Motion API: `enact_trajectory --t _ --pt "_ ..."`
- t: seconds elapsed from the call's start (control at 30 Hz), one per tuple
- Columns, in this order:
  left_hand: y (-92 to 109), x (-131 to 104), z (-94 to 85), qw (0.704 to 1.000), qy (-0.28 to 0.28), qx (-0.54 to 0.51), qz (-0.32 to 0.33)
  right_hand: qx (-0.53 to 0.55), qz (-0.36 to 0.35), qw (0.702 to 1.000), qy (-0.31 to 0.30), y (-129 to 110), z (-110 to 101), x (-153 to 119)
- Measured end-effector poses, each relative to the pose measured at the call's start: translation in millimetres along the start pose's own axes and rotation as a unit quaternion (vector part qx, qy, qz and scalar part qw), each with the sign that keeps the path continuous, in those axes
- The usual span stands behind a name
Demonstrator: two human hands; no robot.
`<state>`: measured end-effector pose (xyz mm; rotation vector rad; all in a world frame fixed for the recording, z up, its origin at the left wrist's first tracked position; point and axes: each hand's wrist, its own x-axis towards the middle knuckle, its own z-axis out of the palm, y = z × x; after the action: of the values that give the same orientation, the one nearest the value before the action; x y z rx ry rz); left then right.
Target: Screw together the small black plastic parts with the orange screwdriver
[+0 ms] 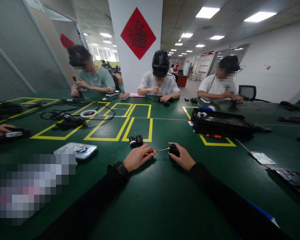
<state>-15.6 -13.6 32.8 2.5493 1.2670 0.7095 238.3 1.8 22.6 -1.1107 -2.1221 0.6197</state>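
My left hand is closed round the orange and black handle of a screwdriver, whose thin metal shaft points right. In my right hand is a small black rounded part, gripped between thumb and fingers. The screwdriver's tip reaches the left side of this part; whether it sits in a screw is too small to tell. Just beyond my left hand, two black cylindrical parts stand side by side on the green table, one with a white band.
A black open case lies at the right, with an orange-handled tool before it. To the left are a tin-like box, cables and a white tape ring. Several people sit across; another person's hand shows far left.
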Motion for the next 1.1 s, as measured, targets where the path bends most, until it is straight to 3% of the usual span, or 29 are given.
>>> enact_trajectory --t 1.1 --pt "-0.1 -0.1 1.3 1.000 0.004 -0.003 0.005 0.004 0.004 1.000 0.000 -0.3 -0.3 -0.1"
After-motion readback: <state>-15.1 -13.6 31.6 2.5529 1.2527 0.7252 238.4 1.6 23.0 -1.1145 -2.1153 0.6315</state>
